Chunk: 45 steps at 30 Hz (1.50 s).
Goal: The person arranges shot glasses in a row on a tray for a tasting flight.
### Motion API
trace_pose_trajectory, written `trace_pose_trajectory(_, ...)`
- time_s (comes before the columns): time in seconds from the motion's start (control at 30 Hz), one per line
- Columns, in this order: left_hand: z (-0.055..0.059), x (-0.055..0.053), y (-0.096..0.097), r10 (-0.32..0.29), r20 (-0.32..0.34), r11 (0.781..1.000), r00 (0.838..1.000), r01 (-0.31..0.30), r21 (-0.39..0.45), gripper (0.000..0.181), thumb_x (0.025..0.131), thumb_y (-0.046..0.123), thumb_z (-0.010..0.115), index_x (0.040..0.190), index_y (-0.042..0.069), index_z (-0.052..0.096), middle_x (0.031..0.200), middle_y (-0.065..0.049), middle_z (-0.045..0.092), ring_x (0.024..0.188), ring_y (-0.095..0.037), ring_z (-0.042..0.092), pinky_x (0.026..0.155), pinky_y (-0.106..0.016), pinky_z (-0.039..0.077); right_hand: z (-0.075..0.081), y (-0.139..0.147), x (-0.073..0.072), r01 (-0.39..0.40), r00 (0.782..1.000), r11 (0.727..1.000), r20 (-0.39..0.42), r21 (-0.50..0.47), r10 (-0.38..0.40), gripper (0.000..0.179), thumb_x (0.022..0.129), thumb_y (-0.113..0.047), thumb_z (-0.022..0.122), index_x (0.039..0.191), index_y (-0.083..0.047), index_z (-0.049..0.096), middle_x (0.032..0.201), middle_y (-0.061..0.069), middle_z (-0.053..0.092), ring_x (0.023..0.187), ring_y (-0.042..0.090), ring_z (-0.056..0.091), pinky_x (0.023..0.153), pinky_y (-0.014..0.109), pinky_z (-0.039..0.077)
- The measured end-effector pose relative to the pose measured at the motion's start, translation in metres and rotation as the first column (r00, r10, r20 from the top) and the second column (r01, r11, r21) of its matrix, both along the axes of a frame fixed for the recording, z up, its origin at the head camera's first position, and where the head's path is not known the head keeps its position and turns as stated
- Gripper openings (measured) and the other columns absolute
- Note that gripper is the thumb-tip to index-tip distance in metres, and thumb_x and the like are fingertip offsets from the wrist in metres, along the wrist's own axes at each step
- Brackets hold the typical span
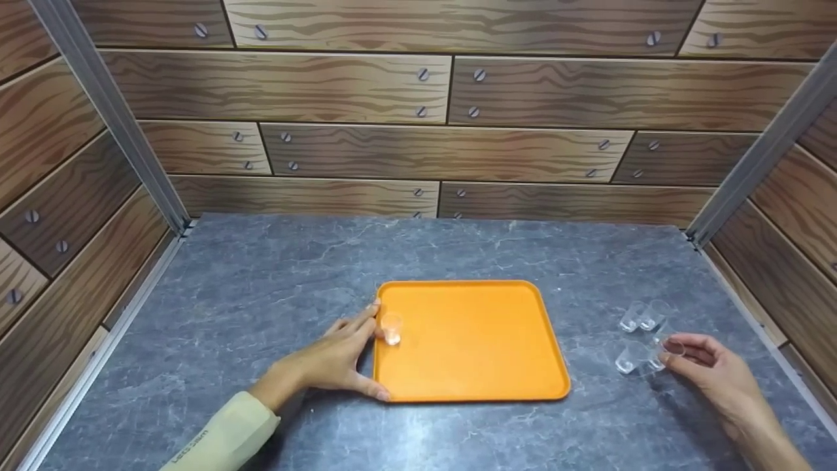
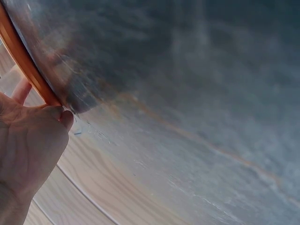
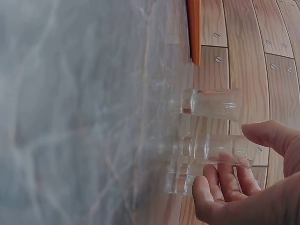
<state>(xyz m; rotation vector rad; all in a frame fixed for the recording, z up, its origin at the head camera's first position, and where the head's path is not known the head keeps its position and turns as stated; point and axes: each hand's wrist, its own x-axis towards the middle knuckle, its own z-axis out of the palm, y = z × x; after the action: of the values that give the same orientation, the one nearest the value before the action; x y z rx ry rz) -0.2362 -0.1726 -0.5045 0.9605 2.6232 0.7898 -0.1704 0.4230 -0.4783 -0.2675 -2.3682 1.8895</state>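
An orange tray [image 1: 471, 340] lies flat on the table. My left hand [image 1: 340, 356] touches its left edge, thumb by the near corner and fingers spread along the side; in the left wrist view the hand [image 2: 30, 140] meets the rim. One clear shot glass [image 1: 392, 329] stands on the tray beside those fingers. To the right of the tray, my right hand [image 1: 719, 379] pinches a clear shot glass [image 3: 225, 149] near its rim between thumb and fingers. This glass is upright, among several similar shot glasses [image 1: 629, 360] standing close together.
Grey marbled tabletop [image 1: 261, 261] surrounds the tray. Wood-patterned walls [image 1: 366, 154] with metal corner posts [image 1: 758, 157] enclose the back and sides. Another shot glass [image 3: 213, 103] stands beside the pinched one in the right wrist view.
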Motion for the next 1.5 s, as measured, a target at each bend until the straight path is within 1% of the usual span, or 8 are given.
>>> trace_pose_trajectory(0.23, 0.0, 0.002, -0.002, 0.001, 0.006, 1.0, 1.0, -0.001, 0.005, 0.091, 0.079, 0.076, 0.086, 0.139, 0.019, 0.049, 0.181, -0.018, 0.011, 0.166, -0.032, 0.01, 0.127, -0.068, 0.013, 0.006, -0.001, 0.0, 0.024, 0.999, 0.997, -0.033, -0.072, -0.027, 0.026, 0.098, 0.006, 0.078, 0.11, -0.017, 0.076, 0.1, -0.014, 0.076, 0.092, 0.002, 0.069, 0.078, 0.016, 0.056)
trace_pose_trajectory(0.57, 0.0, 0.0, -0.001, 0.004, 0.006, 1.0, 1.0, -0.004, 0.011, 0.089, 0.078, 0.076, 0.087, 0.139, 0.024, 0.048, 0.18, -0.02, 0.013, 0.165, -0.033, 0.013, 0.128, -0.066, 0.015, 0.017, -0.006, 0.002, 0.053, 0.988, 0.987, -0.133, -0.151, -0.073, 0.031, 0.098, 0.007, 0.077, 0.114, -0.018, 0.072, 0.103, -0.012, 0.078, 0.093, 0.002, 0.069, 0.08, 0.014, 0.054)
trace_pose_trajectory(0.73, 0.0, 0.0, -0.002, -0.001, 0.008, 1.0, 1.0, 0.001, 0.011, 0.087, 0.078, 0.076, 0.086, 0.138, 0.024, 0.048, 0.18, -0.02, 0.012, 0.165, -0.033, 0.012, 0.127, -0.066, 0.015, 0.021, -0.012, 0.0, 0.051, 0.978, 0.967, -0.184, -0.251, -0.1, 0.033, 0.097, 0.013, 0.075, 0.114, -0.015, 0.072, 0.104, -0.007, 0.078, 0.093, 0.005, 0.07, 0.081, 0.016, 0.057)
trace_pose_trajectory(0.87, 0.0, 0.0, -0.002, -0.005, 0.009, 1.0, 1.0, 0.005, 0.01, 0.087, 0.079, 0.076, 0.086, 0.138, 0.024, 0.049, 0.18, -0.02, 0.011, 0.165, -0.033, 0.012, 0.128, -0.065, 0.015, 0.026, -0.018, -0.002, 0.049, 0.972, 0.954, -0.207, -0.297, -0.114, 0.034, 0.096, 0.016, 0.074, 0.114, -0.012, 0.073, 0.105, -0.005, 0.078, 0.094, 0.007, 0.07, 0.082, 0.017, 0.057)
trace_pose_trajectory(1.0, 0.0, -0.001, -0.002, -0.009, 0.005, 1.0, 1.0, 0.009, 0.01, 0.087, 0.079, 0.076, 0.086, 0.138, 0.024, 0.049, 0.18, -0.02, 0.011, 0.165, -0.033, 0.011, 0.127, -0.066, 0.016, 0.032, -0.024, -0.004, 0.043, 0.971, 0.956, -0.213, -0.29, -0.108, 0.034, 0.096, 0.015, 0.074, 0.115, -0.012, 0.073, 0.106, -0.005, 0.077, 0.095, 0.007, 0.069, 0.084, 0.016, 0.057)
trace_pose_trajectory(1.13, 0.0, -0.001, -0.002, -0.008, 0.001, 1.0, 1.0, 0.008, 0.01, 0.087, 0.079, 0.076, 0.086, 0.137, 0.024, 0.049, 0.18, -0.021, 0.011, 0.165, -0.033, 0.012, 0.127, -0.066, 0.016, 0.038, -0.032, -0.007, 0.029, 0.969, 0.952, -0.226, -0.306, -0.102, 0.034, 0.096, 0.017, 0.073, 0.116, -0.01, 0.072, 0.106, -0.003, 0.077, 0.095, 0.009, 0.069, 0.083, 0.017, 0.057)
trace_pose_trajectory(1.4, 0.001, 0.0, -0.002, -0.003, -0.007, 1.0, 1.0, 0.003, 0.007, 0.088, 0.078, 0.077, 0.086, 0.137, 0.021, 0.049, 0.18, -0.021, 0.013, 0.165, -0.034, 0.013, 0.128, -0.065, 0.015, 0.05, -0.05, -0.011, -0.031, 0.975, 0.942, -0.216, -0.335, -0.045, 0.03, 0.1, 0.015, 0.069, 0.117, -0.01, 0.072, 0.109, -0.001, 0.074, 0.098, 0.01, 0.068, 0.085, 0.019, 0.057)
trace_pose_trajectory(1.5, 0.001, 0.001, -0.001, 0.0, -0.006, 1.0, 1.0, 0.0, 0.004, 0.089, 0.078, 0.077, 0.086, 0.135, 0.021, 0.05, 0.18, -0.021, 0.013, 0.165, -0.034, 0.014, 0.128, -0.065, 0.016, 0.053, -0.059, -0.012, -0.039, 0.974, 0.947, -0.224, -0.318, -0.035, 0.028, 0.1, 0.013, 0.069, 0.117, -0.009, 0.072, 0.109, -0.001, 0.074, 0.099, 0.01, 0.067, 0.084, 0.019, 0.057)
